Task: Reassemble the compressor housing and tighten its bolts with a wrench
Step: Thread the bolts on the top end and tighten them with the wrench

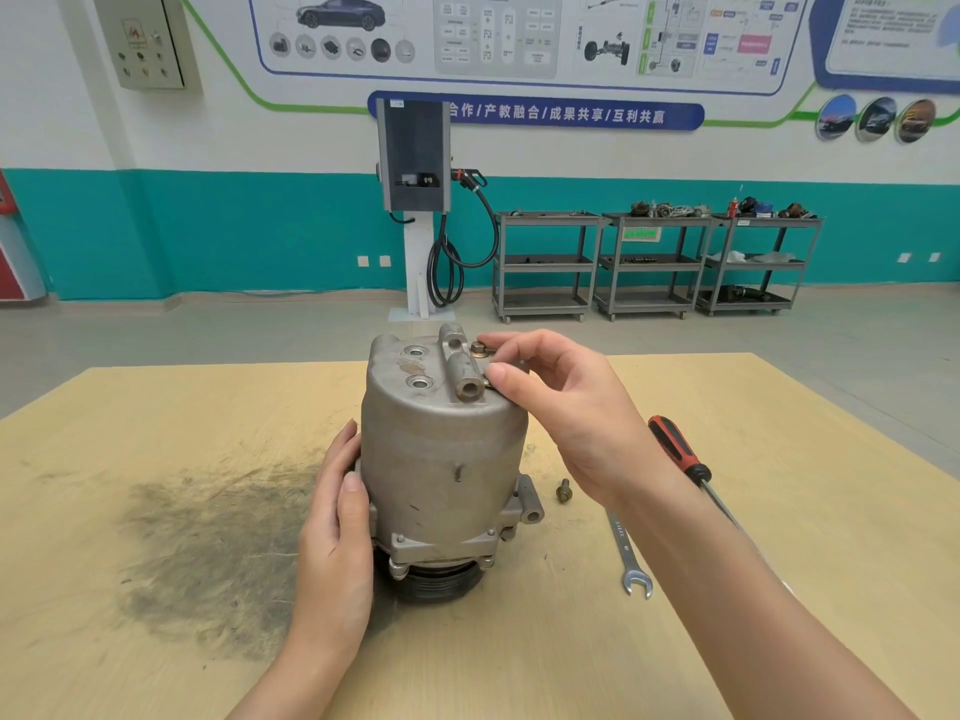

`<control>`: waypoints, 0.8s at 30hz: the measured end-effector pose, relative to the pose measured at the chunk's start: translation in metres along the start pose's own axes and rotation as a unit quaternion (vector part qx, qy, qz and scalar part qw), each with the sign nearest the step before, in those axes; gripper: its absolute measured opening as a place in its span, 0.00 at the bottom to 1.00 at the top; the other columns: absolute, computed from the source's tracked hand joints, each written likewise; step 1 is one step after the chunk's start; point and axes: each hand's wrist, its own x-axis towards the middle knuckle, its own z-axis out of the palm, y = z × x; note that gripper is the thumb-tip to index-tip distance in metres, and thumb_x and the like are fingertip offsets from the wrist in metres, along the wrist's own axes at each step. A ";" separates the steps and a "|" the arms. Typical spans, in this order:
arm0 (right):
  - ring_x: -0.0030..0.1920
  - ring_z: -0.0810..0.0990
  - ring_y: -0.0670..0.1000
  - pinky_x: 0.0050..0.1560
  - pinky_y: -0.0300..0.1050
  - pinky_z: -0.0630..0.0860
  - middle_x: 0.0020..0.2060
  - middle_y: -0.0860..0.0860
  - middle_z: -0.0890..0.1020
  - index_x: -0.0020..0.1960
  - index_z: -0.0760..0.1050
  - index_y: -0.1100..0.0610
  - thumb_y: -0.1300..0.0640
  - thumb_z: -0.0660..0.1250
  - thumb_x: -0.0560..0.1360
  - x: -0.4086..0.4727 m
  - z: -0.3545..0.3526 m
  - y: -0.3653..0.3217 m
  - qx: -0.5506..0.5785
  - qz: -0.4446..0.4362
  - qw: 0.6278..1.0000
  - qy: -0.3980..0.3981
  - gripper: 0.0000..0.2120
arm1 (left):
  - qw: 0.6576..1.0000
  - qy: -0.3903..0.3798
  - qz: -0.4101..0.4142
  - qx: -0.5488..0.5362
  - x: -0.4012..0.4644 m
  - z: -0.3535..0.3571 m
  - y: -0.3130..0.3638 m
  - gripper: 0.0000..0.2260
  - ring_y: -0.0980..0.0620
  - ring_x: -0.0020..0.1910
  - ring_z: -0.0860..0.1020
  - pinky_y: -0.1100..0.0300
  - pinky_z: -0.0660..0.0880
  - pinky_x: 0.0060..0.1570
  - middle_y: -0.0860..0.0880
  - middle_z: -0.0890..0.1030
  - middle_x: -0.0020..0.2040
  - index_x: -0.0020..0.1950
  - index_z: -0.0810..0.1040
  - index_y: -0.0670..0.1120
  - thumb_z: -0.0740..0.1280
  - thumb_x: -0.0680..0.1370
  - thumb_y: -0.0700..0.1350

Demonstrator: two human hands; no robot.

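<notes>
Blue wall banner: "合作/产教融合/成果共享/互利共赢"

View: one wide-angle camera on my head, no second view to overlap.
Facing: forward and down across the wooden table toward the far teal wall.
Nearness: close; my forearms enter from the near edge.
Centre: the compressor, between my hands.

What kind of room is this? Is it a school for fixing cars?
Probably a car-repair training workshop. A car-systems poster covers the wall, an electric-car charger stands below, and carts hold engine parts.
</notes>
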 end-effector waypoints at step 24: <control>0.60 0.78 0.46 0.69 0.52 0.69 0.55 0.47 0.83 0.43 0.81 0.51 0.62 0.71 0.75 0.000 -0.001 -0.001 0.007 0.000 1.000 0.004 0.06 | 1.000 0.006 -0.006 0.004 -0.001 0.001 0.002 0.16 0.61 0.74 0.66 0.48 0.61 0.77 0.57 0.72 0.74 0.66 0.72 0.64 0.54 0.80 0.55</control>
